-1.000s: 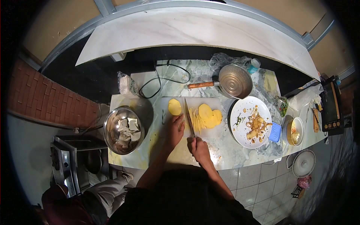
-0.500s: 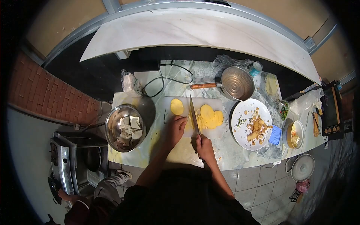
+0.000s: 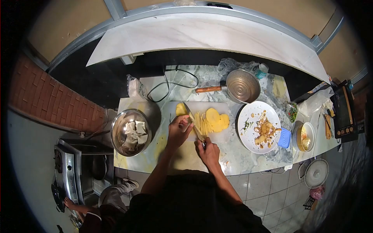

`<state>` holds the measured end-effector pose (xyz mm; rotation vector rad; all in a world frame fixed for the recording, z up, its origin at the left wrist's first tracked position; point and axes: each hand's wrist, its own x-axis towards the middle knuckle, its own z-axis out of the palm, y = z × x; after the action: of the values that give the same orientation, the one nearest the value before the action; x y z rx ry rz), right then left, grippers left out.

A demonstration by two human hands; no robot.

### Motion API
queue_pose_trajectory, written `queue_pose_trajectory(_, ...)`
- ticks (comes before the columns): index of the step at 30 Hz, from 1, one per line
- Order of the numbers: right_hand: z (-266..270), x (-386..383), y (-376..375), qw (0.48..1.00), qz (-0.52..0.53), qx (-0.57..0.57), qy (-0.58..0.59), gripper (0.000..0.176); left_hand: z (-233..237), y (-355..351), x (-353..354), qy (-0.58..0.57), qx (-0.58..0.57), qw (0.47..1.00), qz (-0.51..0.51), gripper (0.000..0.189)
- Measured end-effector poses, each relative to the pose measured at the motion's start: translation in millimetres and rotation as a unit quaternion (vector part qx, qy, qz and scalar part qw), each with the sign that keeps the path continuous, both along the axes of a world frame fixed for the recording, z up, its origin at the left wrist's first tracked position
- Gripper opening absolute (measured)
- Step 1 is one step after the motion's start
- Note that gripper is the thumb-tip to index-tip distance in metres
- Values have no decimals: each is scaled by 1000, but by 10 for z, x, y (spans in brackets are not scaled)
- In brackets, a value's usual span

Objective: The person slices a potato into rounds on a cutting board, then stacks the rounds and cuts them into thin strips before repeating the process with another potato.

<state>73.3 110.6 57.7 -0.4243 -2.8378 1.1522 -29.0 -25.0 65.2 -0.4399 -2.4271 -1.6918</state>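
My right hand (image 3: pixel 210 152) grips a kitchen knife (image 3: pixel 193 120) by its handle, the blade slanting up and left over the white cutting board (image 3: pixel 221 105). Against the blade's left side, my left hand (image 3: pixel 179 131) has its fingers curled; whatever they may pinch is hidden. Beyond those fingers, a yellow potato slice (image 3: pixel 180 109) lies partly covered by the hand and blade. Thin potato strips (image 3: pixel 204 123) are bunched just right of the knife. Next to them rests an overlapping pile of round potato slices (image 3: pixel 216 117).
A steel bowl (image 3: pixel 113 134) with white folded pieces stands left. On the right are a white plate (image 3: pixel 248 112) of peelings, a blue lid (image 3: pixel 284 137) and a tub (image 3: pixel 299 140). A wooden-handled saucepan (image 3: pixel 243 86) sits behind. Another person's hand (image 3: pixel 70 202) is by the stove (image 3: pixel 66 167).
The knife has swung leftward, its tip now over the single slice, and strips show on its right. My left hand has risen slightly and its fingers have come against the blade.
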Motion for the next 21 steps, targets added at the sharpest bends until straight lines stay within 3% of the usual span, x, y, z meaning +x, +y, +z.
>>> queue_pose_trajectory(11, 9, 19, 118, 999, 3, -12, 36, 32, 244, 74, -67, -41, -122, 991, 26, 38)
queue_pose_trajectory(16, -114, 6, 191, 1000, 12, 10, 23, 32, 366, 105, -140, -27, -223, 974, -16, 38)
queue_pose_trajectory(21, -67, -10, 223, 998, 33, 31, 35, 34, 304, 40, -239, 35, -245, 969, -25, 38)
